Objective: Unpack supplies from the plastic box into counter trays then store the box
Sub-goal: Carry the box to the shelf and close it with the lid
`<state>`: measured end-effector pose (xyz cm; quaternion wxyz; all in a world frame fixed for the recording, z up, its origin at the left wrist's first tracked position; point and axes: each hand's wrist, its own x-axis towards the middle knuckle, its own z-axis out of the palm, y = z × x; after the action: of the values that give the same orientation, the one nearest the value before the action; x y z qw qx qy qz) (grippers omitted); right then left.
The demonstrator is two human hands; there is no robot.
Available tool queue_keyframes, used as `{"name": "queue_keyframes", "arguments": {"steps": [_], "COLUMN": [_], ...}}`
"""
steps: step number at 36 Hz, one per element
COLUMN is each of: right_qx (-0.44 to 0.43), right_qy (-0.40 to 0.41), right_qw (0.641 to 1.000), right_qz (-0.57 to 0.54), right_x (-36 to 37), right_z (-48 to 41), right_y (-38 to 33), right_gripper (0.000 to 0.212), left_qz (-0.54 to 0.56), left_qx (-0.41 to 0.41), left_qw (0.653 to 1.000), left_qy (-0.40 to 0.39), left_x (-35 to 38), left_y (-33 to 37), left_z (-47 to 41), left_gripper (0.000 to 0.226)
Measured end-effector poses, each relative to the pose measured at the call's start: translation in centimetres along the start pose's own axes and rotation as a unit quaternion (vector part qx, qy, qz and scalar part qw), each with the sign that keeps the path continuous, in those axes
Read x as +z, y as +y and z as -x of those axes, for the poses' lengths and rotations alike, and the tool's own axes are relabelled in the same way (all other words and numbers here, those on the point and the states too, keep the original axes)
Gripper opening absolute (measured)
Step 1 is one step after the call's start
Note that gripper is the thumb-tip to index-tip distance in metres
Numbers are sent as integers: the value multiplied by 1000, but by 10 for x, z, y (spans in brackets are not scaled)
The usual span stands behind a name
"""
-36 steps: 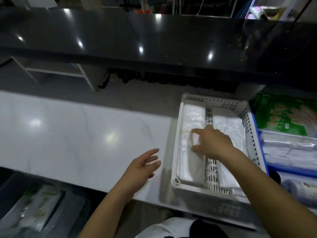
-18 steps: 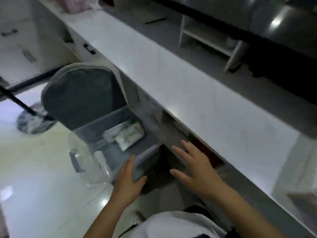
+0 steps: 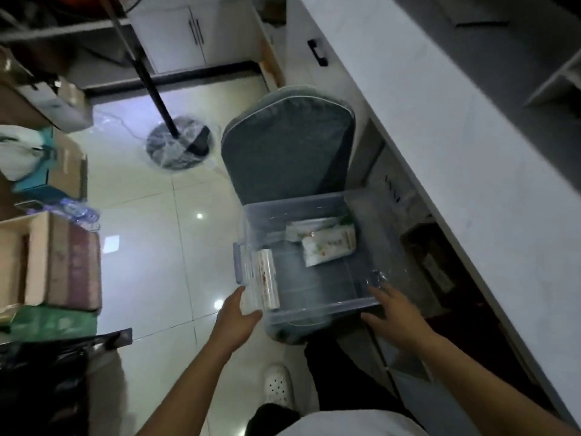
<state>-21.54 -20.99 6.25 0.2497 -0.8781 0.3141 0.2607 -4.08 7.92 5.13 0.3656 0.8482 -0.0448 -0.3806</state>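
Pale floor tiles (image 3: pixel 151 234) spread under a grey cushioned chair (image 3: pixel 287 143) pushed against the white tabletop (image 3: pixel 456 146), and the clear plastic box (image 3: pixel 309 305) sits on its seat with a few packets (image 3: pixel 328 248) inside. My left hand (image 3: pixel 237 320) grips the box's near left corner. My right hand (image 3: pixel 394 313) lies against the near right corner with fingers spread.

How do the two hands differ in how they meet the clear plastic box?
The left hand grips the plastic box at its near-left corner, thumb hooked over the rim; the right hand lies open against the near-right corner, fingers spread. The left sits below the side latch; the right reaches from the counter side. Both are bare.
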Motion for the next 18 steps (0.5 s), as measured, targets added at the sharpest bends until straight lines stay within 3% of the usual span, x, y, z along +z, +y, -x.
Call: {"name": "queue_keyframes", "arguments": {"steps": [3,10,13,15,18], "right_qx": [9,-10,-33,-47,-59], "right_qy": [-47,-153,-165,-167,-166], "right_qw": [998,980,974,973,975], "right_qz": [34,126,149,153,136], "right_x": [7,48,54,52,42], "right_z": [-47,-86,-91,-92,-96], "right_y": [-3,0,3,5,5], "right_gripper": [67,61,60,57,52], "left_qz": [6,61,46,20,48], "left_qx": [-53,-129,-166,-214,-231], "left_qw": [998,988,980,968,964], "left_qy": [15,56,97,132,122], "left_x": [-6,9,13,13,14], "left_y": [15,42,42,40,33], "left_z": [-37,-107,-129,-138,-148], "left_gripper": [68,55,72,64,51]}}
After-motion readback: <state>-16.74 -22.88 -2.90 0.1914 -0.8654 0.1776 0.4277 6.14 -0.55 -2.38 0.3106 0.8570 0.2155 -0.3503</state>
